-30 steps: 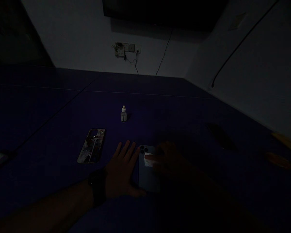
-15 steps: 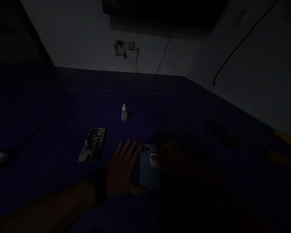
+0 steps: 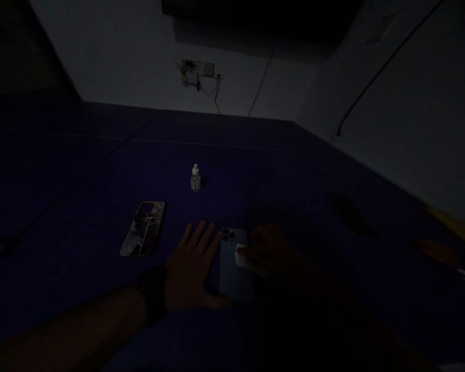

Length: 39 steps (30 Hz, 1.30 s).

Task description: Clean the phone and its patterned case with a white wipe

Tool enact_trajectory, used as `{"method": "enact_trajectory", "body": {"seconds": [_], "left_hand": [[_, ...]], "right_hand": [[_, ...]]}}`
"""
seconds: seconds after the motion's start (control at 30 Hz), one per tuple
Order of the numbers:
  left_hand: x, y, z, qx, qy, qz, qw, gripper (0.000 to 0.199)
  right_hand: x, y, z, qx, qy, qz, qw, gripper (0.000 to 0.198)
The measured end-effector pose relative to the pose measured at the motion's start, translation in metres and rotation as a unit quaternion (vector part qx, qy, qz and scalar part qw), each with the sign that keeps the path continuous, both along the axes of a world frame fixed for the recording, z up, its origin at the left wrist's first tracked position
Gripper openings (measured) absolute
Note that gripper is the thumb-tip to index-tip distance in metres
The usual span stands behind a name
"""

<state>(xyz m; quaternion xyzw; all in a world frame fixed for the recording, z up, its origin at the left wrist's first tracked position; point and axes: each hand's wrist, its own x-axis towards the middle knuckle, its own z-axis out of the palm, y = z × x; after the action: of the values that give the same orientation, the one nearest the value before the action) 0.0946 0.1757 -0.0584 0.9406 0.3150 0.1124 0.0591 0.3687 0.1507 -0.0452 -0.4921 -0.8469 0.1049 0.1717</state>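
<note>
A blue-grey smartphone (image 3: 232,284) lies on the dark blue surface with its camera side up. My left hand (image 3: 191,271), with a dark watch (image 3: 153,294) on the wrist, rests flat along the phone's left side, fingers spread and the thumb at its lower edge. Over the right half of the phone, my right hand (image 3: 269,250) pinches a small white wipe (image 3: 241,256) against its back. Deep shadow hides much of that hand and its arm. Left of my left hand lies a patterned phone case (image 3: 143,230).
A small dropper bottle (image 3: 195,179) stands upright beyond the phone. To the right lies a dark flat object (image 3: 351,213), too dim to name, with an orange-brown thing (image 3: 437,251) nearer the edge. Wall sockets (image 3: 201,70) with cords are at the back.
The view has shifted slightly, so everything sits a little further left. My right hand and the wipe stay at about the same place on the phone; the left hand remains flat.
</note>
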Motion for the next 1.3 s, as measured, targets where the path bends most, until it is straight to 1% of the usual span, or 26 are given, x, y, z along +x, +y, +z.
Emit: {"method": "enact_trajectory", "body": {"seconds": [0.07, 0.17, 0.23, 0.3, 0.37, 0.43, 0.53, 0.6, 0.67, 0.73, 0.8, 0.87, 1.0, 1.2, 1.3], "left_hand": [[0.0, 0.0, -0.001, 0.002, -0.001, -0.002, 1.0, 0.133], [-0.001, 0.0, -0.002, 0.008, -0.003, -0.004, 1.0, 0.131], [-0.002, 0.0, -0.002, 0.012, -0.005, -0.005, 1.0, 0.131], [-0.002, 0.0, -0.003, 0.01, -0.007, -0.007, 1.0, 0.131], [-0.002, 0.0, -0.002, 0.006, -0.006, -0.006, 1.0, 0.131], [-0.001, 0.0, 0.0, -0.001, -0.001, -0.002, 1.0, 0.132], [0.0, 0.0, 0.004, -0.018, 0.014, 0.003, 1.0, 0.133], [0.001, -0.001, 0.006, -0.029, 0.023, 0.003, 0.999, 0.133], [0.001, -0.001, 0.006, -0.035, 0.027, 0.002, 0.999, 0.133], [0.0, -0.001, 0.005, -0.031, 0.021, 0.001, 0.999, 0.132], [0.0, 0.0, 0.004, -0.023, 0.012, 0.001, 1.0, 0.133], [0.0, 0.0, 0.004, -0.021, 0.009, 0.001, 1.0, 0.134], [0.0, 0.001, 0.006, -0.027, 0.014, 0.002, 1.0, 0.133], [0.0, 0.001, 0.006, -0.029, 0.017, -0.004, 0.999, 0.132], [0.0, 0.0, 0.007, -0.034, 0.024, 0.002, 0.999, 0.132]], "right_hand": [[-0.001, 0.004, -0.001, 0.009, 0.016, -0.024, 1.0, 0.027], [-0.004, 0.012, -0.004, 0.001, 0.074, -0.058, 0.996, 0.025], [-0.006, 0.014, -0.005, -0.013, 0.109, -0.114, 0.987, 0.026], [-0.007, 0.014, -0.005, -0.013, 0.102, -0.173, 0.98, 0.032], [-0.007, 0.013, -0.004, -0.001, 0.07, -0.189, 0.98, 0.029], [-0.007, 0.012, -0.003, 0.0, 0.064, -0.174, 0.983, 0.023], [-0.008, 0.013, 0.0, -0.013, 0.112, -0.172, 0.979, 0.021], [-0.009, 0.015, 0.001, -0.001, 0.136, -0.179, 0.974, 0.023], [-0.011, 0.016, 0.0, 0.029, 0.143, -0.168, 0.975, 0.024], [-0.013, 0.017, -0.002, 0.069, 0.134, -0.14, 0.979, 0.024], [-0.014, 0.017, -0.004, 0.105, 0.109, -0.109, 0.982, 0.025], [-0.015, 0.018, -0.007, 0.138, 0.079, -0.094, 0.983, 0.027], [-0.015, 0.016, -0.009, 0.172, 0.039, -0.083, 0.981, 0.026], [-0.008, 0.011, -0.008, 0.168, 0.016, -0.017, 0.985, 0.029], [-0.005, 0.009, -0.006, 0.138, 0.028, -0.017, 0.99, 0.031]]}}
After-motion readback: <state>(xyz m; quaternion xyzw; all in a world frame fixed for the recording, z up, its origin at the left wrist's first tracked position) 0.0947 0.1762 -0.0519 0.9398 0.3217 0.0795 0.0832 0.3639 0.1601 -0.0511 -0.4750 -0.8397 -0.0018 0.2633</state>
